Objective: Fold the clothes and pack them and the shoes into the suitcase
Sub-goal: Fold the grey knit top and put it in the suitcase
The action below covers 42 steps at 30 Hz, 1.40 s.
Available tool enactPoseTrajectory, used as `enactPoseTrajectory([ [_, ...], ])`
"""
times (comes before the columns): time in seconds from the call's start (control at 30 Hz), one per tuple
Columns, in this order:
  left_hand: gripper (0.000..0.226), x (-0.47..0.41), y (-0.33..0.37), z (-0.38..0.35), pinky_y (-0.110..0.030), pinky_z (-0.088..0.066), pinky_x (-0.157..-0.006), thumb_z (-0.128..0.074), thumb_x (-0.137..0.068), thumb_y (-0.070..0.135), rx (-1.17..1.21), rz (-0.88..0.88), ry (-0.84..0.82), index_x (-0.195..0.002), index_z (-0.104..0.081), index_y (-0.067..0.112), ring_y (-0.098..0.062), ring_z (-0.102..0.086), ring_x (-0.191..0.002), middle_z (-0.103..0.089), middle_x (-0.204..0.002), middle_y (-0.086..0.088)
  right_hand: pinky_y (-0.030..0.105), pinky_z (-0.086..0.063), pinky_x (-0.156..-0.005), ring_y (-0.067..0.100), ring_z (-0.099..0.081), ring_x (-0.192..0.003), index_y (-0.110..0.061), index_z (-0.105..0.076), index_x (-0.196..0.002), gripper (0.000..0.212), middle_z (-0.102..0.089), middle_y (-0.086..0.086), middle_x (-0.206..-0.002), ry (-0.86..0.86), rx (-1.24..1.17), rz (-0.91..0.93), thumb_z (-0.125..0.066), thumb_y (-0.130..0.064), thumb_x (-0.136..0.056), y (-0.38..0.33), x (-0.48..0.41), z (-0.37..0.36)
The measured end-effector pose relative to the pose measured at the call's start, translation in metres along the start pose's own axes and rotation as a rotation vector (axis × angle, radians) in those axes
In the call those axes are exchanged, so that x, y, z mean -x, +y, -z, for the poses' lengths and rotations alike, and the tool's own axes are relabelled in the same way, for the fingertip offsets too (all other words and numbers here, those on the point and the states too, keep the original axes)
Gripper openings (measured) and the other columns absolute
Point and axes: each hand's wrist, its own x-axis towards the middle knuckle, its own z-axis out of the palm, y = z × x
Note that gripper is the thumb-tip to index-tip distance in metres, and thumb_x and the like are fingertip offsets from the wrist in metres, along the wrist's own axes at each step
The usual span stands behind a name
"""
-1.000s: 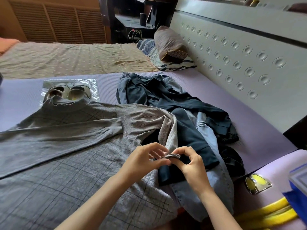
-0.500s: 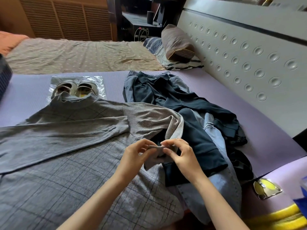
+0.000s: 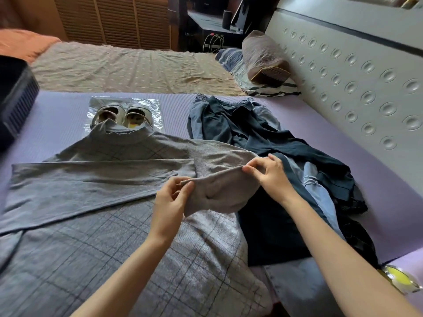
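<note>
The left hand (image 3: pixel 170 200) and right hand (image 3: pixel 270 177) each close a fingertip grip on the soft knit sleeve (image 3: pixel 217 193) of the grey plaid turtleneck sweater (image 3: pixel 103 179), which lies flat on the ribbed purple mat (image 3: pixel 57 124) beside crumpled dark clothes (image 3: pixel 263 138).

A lilac ribbed foam mat (image 3: pixel 309 133) covers the near part of the bed. A grey checked roll-neck sweater (image 3: pixel 91 184) lies spread flat across its left and middle, one sleeve folded over the chest. Just beyond the collar lies a clear crinkled plastic sheet (image 3: pixel 152 105) bearing a pair of pale slip-on shoes (image 3: pixel 123 114), whose near ends the collar overlaps. To the right, a rumpled heap of dark navy and light blue denim clothes (image 3: pixel 251 131) runs lengthwise along the mat, just beside the sweater. At the left edge stands a dark ridged case (image 3: pixel 16 97), possibly a suitcase, cut off by the frame.
</note>
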Motion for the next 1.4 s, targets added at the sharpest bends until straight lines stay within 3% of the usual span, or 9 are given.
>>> enactPoseTrajectory([
  [0.13,0.007,-0.029,0.007,0.031,-0.013,-0.049,-0.073,-0.054,-0.094,0.014,0.026,-0.078,0.198,-0.093,-0.060,0.017,0.003,-0.060,-0.080,-0.064,-0.089,0.003,0.040,-0.029,-0.108,0.018,-0.058,-0.094,-0.027,-0.063,-0.071,0.033,-0.067,-0.004,-0.072,-0.005,-0.024,0.028,-0.064,-0.060,-0.076,-0.025,-0.051,-0.033],
  [0.2,0.006,-0.046,0.006,0.055,-0.013,-0.047,-0.074,-0.053,-0.095,0.016,-0.004,-0.109,0.280,-0.095,-0.059,0.017,0.001,-0.059,-0.080,-0.062,-0.089,0.003,0.034,-0.044,-0.084,0.018,-0.059,-0.078,-0.020,-0.066,-0.069,0.038,-0.066,-0.002,-0.068,-0.057,-0.073,0.036,-0.067,-0.058,-0.075,-0.042,-0.073,-0.056],
  [0.3,0.008,-0.072,0.003,0.101,-0.009,-0.045,-0.070,-0.051,-0.096,0.016,-0.058,-0.114,0.392,-0.100,-0.058,0.013,-0.001,-0.056,-0.079,-0.060,-0.087,0.006,0.026,-0.039,-0.065,0.012,-0.053,-0.061,-0.016,-0.065,-0.067,0.035,-0.061,-0.002,-0.061,-0.135,-0.059,0.069,-0.069,-0.050,-0.078,-0.073,-0.100,-0.092],
  [0.47,0.010,-0.109,-0.014,0.199,-0.025,-0.051,-0.059,-0.055,-0.095,0.017,-0.202,0.053,0.494,-0.086,-0.059,0.020,-0.015,-0.059,-0.075,-0.061,-0.084,-0.002,0.033,-0.039,-0.077,0.026,-0.056,-0.081,-0.027,-0.056,-0.065,0.034,-0.055,-0.008,-0.059,-0.255,0.098,0.142,-0.063,-0.055,-0.082,-0.105,-0.134,-0.157],
  [0.83,0.020,-0.109,-0.033,0.283,-0.030,-0.038,-0.076,-0.051,-0.096,0.017,-0.752,0.072,0.642,-0.102,-0.062,0.001,-0.031,-0.058,-0.094,-0.063,-0.095,-0.015,0.030,-0.023,-0.096,0.014,-0.045,-0.078,-0.020,-0.060,-0.080,0.036,-0.062,-0.001,-0.075,-0.215,0.281,0.309,-0.053,-0.055,-0.088,-0.157,-0.151,-0.258],
  [1.0,0.017,-0.099,-0.046,0.295,-0.037,-0.043,-0.081,-0.055,-0.093,0.013,-0.868,0.030,0.602,-0.097,-0.064,0.000,-0.036,-0.060,-0.093,-0.066,-0.095,-0.022,0.034,-0.016,-0.089,0.018,-0.051,-0.098,-0.018,-0.065,-0.085,0.034,-0.066,-0.005,-0.091,-0.070,0.418,0.443,-0.056,-0.051,-0.087,-0.157,-0.136,-0.265],
  [1.17,0.014,-0.099,-0.045,0.295,-0.039,-0.044,-0.080,-0.056,-0.092,0.012,-0.971,-0.020,0.571,-0.096,-0.064,0.001,-0.037,-0.059,-0.092,-0.065,-0.095,-0.022,0.035,-0.025,-0.083,0.019,-0.055,-0.082,-0.019,-0.066,-0.083,0.042,-0.064,-0.005,-0.082,0.030,0.351,0.488,-0.038,-0.048,-0.092,-0.142,-0.097,-0.263],
  [1.3,0.014,-0.096,-0.042,0.291,-0.041,-0.043,-0.079,-0.055,-0.092,0.009,-1.050,-0.033,0.547,-0.098,-0.064,-0.001,-0.037,-0.057,-0.095,-0.064,-0.098,-0.021,0.032,-0.030,-0.097,0.019,-0.054,-0.109,-0.016,-0.063,-0.115,0.063,-0.063,0.000,-0.117,-0.193,0.340,0.382,-0.021,-0.057,-0.092,-0.123,-0.065,-0.249],
  [1.4,0.018,-0.089,-0.043,0.290,-0.044,-0.042,-0.084,-0.058,-0.091,0.011,-1.147,-0.015,0.516,-0.105,-0.063,0.000,-0.039,-0.054,-0.100,-0.060,-0.105,-0.021,0.035,-0.017,-0.117,0.017,-0.026,-0.142,-0.020,-0.037,-0.146,0.083,-0.027,0.001,-0.156,-0.387,0.358,0.322,-0.011,-0.071,-0.086,-0.119,-0.051,-0.239],
])
